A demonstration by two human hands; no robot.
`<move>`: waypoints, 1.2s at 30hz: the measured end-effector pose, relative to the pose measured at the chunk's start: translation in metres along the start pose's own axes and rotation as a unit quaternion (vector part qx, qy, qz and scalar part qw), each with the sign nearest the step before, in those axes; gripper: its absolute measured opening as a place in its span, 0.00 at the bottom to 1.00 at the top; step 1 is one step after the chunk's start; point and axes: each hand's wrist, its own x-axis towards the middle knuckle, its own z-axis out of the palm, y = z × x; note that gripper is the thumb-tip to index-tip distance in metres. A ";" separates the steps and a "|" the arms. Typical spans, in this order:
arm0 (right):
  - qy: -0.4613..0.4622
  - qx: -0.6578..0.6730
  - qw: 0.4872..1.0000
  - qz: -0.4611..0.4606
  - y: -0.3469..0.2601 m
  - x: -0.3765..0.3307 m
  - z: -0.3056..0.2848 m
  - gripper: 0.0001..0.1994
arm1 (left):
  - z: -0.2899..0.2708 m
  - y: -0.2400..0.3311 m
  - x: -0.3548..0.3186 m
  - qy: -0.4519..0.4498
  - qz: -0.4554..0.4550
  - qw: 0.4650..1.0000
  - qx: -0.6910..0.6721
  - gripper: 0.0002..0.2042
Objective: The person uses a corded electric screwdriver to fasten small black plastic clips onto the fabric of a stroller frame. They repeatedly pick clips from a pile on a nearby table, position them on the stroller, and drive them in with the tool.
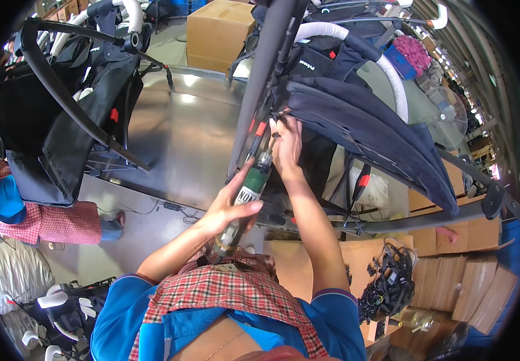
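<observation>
Left hand (230, 207) clenched around green powered screwdriver (249, 192), tip up at stroller frame (266, 78). Right hand (287, 147) pinches dark fabric (356, 120) beside the bit. Risk: bit slips, nicks fingers or cloth. Brown carton (217, 33) behind frame; red tags (261, 128) on it.

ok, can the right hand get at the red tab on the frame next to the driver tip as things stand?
Probably yes. The right hand already rests on the dark fabric right beside the red tab, with nothing between them. The left hand holds the green driver lower down, off that path.
</observation>
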 end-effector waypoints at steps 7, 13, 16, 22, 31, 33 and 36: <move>0.079 0.094 0.991 -0.047 0.025 -0.001 0.018 0.06 | 0.018 -0.004 0.040 0.126 0.050 0.987 0.086 0.50; 0.020 0.240 0.970 0.039 0.034 0.001 0.010 0.07 | 0.022 -0.003 0.050 0.142 0.044 0.982 0.118 0.50; 0.030 0.206 0.978 0.003 0.041 0.002 0.013 0.10 | 0.020 -0.003 0.050 0.141 0.034 0.981 0.129 0.50; 0.022 0.201 0.979 -0.005 0.039 0.002 0.009 0.12 | 0.019 -0.008 0.053 0.161 0.050 0.973 0.157 0.49; 0.034 0.174 0.984 -0.019 0.035 0.002 0.010 0.09 | 0.020 -0.005 0.059 0.150 0.032 0.980 0.125 0.49; 0.038 0.176 0.984 0.006 0.033 0.002 0.010 0.09 | 0.021 -0.006 0.059 0.139 0.037 0.984 0.107 0.48; 0.040 0.175 0.983 0.023 0.031 0.002 0.009 0.10 | 0.020 -0.010 0.062 0.132 0.048 0.987 0.081 0.47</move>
